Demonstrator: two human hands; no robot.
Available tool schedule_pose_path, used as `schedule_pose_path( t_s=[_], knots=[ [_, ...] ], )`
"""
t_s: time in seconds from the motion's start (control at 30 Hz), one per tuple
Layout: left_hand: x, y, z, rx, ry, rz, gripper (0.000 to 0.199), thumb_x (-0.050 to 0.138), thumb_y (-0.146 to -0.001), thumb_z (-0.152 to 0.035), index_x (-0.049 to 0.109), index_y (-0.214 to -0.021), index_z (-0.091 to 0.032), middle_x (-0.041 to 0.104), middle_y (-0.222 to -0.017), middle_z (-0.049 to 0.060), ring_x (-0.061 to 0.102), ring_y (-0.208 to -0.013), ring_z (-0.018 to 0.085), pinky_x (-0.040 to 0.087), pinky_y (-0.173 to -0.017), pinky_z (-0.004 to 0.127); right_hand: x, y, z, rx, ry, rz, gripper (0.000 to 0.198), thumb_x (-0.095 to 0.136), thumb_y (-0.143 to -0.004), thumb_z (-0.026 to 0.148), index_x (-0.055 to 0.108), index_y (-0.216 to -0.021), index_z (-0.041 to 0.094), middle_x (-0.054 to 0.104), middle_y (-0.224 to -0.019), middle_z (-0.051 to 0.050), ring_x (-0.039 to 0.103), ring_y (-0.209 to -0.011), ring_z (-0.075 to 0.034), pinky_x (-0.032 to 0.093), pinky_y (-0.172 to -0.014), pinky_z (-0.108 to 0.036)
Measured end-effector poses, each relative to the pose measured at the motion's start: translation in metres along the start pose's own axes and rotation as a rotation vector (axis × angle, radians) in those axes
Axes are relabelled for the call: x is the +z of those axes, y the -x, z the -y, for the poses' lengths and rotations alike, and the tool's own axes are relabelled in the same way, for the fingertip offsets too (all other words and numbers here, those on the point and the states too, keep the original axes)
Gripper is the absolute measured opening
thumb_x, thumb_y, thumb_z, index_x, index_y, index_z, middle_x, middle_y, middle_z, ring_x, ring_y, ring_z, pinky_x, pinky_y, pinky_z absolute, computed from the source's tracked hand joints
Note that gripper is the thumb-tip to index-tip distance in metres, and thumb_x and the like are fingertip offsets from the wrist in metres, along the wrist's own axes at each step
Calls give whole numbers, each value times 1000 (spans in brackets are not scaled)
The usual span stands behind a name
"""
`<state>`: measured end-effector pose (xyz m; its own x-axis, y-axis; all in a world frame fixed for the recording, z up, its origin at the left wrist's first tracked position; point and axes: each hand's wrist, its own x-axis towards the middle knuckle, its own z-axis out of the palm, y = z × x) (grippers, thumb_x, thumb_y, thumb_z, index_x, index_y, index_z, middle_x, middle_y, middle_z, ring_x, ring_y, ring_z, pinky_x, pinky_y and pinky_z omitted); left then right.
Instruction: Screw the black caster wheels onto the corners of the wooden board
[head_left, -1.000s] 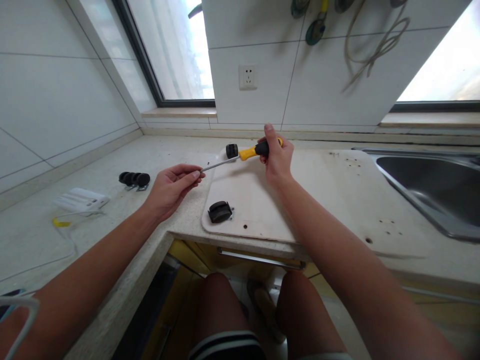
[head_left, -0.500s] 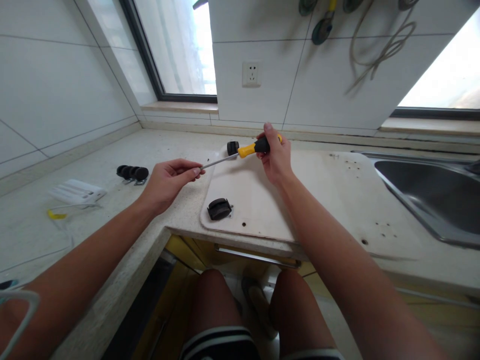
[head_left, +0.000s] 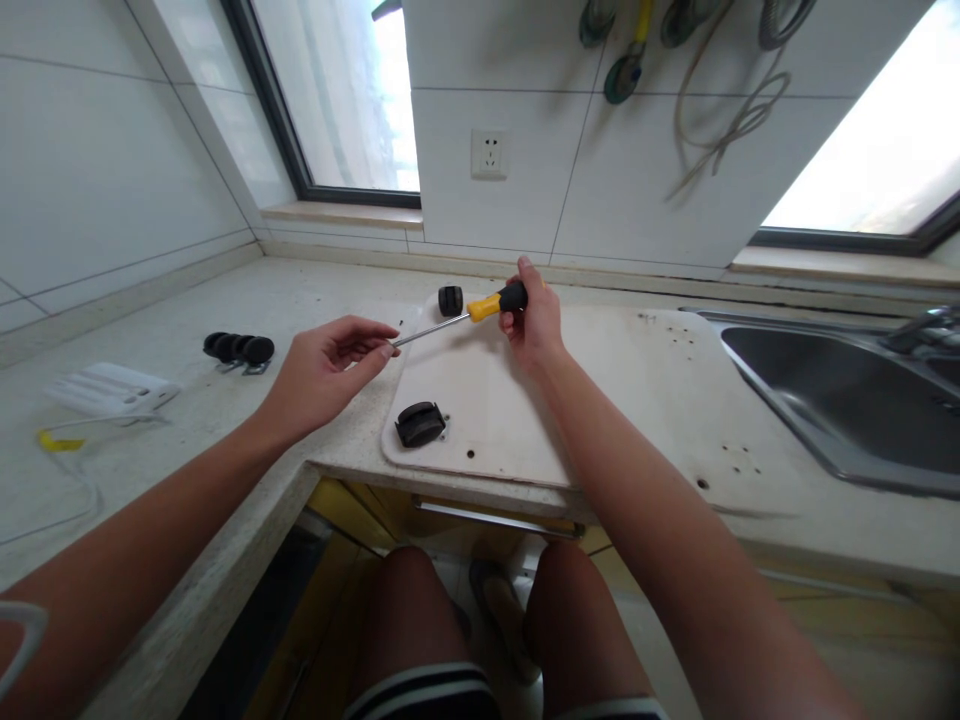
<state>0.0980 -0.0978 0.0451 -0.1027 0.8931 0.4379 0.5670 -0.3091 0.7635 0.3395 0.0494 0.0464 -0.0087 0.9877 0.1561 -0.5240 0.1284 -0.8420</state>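
Observation:
My right hand (head_left: 531, 322) grips the yellow and black handle of a screwdriver (head_left: 480, 307), held above a white board (head_left: 510, 400) on the counter. The metal shaft points left, and my left hand (head_left: 326, 368) pinches its tip between thumb and fingers. Whether a screw sits at the tip I cannot tell. One black caster wheel (head_left: 418, 423) is fixed at the board's near left corner. Another caster wheel (head_left: 451, 299) stands at the far left corner, just behind the shaft.
Several loose black casters (head_left: 240, 349) lie in a row on the counter to the left. A white power strip (head_left: 111, 390) with a cable lies further left. A steel sink (head_left: 847, 392) is at the right. My knees show below the counter edge (head_left: 330, 472).
Both hands keep the same hold on the screwdriver. The view has shifted a little to the right, so everything sits slightly further left.

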Motion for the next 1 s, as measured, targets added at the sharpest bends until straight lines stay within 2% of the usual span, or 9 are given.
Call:
schedule_pose_path(
  t_s=[0.23,0.4,0.5,0.63,0.77,0.87,1.0],
  knots=[
    [-1,-1,-7,-23,-46,14,41,87,-88,-56,88,-114,-24,86,-108,10,80,-99,28,68,-97,42,-2,-1,1,-57,6,78,67,93,-71,83,62,-79,24,66,-64,5,47,-39,-5,33,-33,-20],
    [3,-1,-11,-193,93,-2,43,92,-81,-53,87,-112,-24,87,-109,9,81,-107,29,67,-106,45,-1,1,2,-82,-17,68,67,94,-68,80,63,-84,23,70,-65,4,48,-38,-6,32,-34,-20],
    [5,-1,-13,-246,141,-15,43,94,-78,-53,87,-108,-24,87,-108,9,81,-108,30,67,-107,47,-1,1,2,-71,-29,98,58,91,-73,72,62,-88,24,75,-68,2,49,-40,-6,33,-36,-19],
    [3,-1,-17,-214,82,17,43,96,-76,-55,88,-106,-25,88,-111,9,81,-106,31,68,-106,49,-2,1,3,-88,-31,115,52,90,-78,67,62,-91,25,76,-69,2,48,-39,-7,32,-37,-19],
    [2,0,-21,-174,64,0,42,95,-80,-55,88,-109,-25,87,-111,9,81,-105,30,68,-105,48,-1,1,2,-10,-28,29,54,92,-81,69,63,-86,23,71,-67,4,49,-38,-5,33,-35,-19],
    [3,1,-20,-142,87,22,45,94,-84,-52,85,-117,-22,86,-114,10,80,-108,29,66,-108,47,0,1,1,48,-53,-35,50,89,-87,64,63,-84,22,66,-64,7,47,-38,-4,31,-33,-18],
    [7,3,-14,-102,127,55,57,91,-89,-54,78,-132,-20,83,-117,11,78,-114,28,64,-109,47,0,0,1,58,-106,-54,44,87,-92,57,62,-84,22,62,-61,9,46,-38,-4,30,-33,-17]
  ],
)
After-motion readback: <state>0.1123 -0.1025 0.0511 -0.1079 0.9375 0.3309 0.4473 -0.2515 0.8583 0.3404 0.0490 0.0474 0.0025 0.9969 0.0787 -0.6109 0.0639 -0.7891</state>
